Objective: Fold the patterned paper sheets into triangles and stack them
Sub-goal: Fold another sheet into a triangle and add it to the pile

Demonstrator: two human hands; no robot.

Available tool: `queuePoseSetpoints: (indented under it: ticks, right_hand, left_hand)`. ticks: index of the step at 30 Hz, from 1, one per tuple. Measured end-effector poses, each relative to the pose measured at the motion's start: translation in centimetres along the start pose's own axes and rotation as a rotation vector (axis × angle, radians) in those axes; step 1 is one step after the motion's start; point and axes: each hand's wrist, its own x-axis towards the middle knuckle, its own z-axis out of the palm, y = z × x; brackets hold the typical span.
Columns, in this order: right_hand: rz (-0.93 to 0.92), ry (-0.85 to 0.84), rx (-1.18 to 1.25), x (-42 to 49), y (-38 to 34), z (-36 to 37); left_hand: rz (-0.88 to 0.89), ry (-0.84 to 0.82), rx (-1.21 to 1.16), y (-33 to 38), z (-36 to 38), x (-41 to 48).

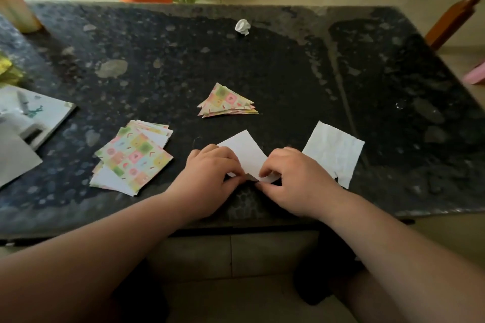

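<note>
On the dark table (288, 73), at about nine o'clock from the hands, a pile of unfolded patterned sheets (132, 158) is seen. It is loosely fanned, with the top one pattern-up and white backs showing at its edges. These are judged to be left for folding, and their number cannot be counted. The left hand (210, 173) is laid over the near left edge of the sheet (245, 152) being worked, and its fingertips are curled onto the paper at the near corner. At about twelve o'clock from the hands, well apart from them, a stack of folded triangles (227, 102) is found. Several are laid one on another and slightly offset. The apex is pointed toward roughly eleven o'clock and the long edge is run from nine to three, so part of the task is judged done. The sheet in work is set white side up as a diamond between the hands. Its far corner is pointed to twelve o'clock and its diagonal is run from six to twelve. No crease is yet seen, so the fold is judged to be only starting. The near corner is pinched by the right hand (296, 178) between thumb and forefinger. At three o'clock, just beside that hand, a plain white paper piece (333, 151) is left lying flat.
</note>
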Motion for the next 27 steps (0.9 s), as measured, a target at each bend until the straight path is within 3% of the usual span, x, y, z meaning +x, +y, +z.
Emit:
queuePoseSetpoints:
  ticks: [6,14,23,27]
  right_hand:
    - [0.273,-0.035,0.252,0.5,0.4,-0.4]
    - [0.382,0.099,0.403,1.1,0.1,0.1]
    - [0.413,0.131,0.371,2.8,-0.2,0.3]
    - [0.415,0.141,0.357,3.3,-0.6,0.6]
  left_hand:
    - [-0.131,-0.07,-0.157,1.1,-1.1,1.5]
    - [-0.264,-0.01,-0.232,1.8,-0.5,1.8]
    - [0.089,-0.184,0.316,2.0,0.0,-1.7]
    - [0.13,-0.246,0.367,2.5,0.6,-2.3]
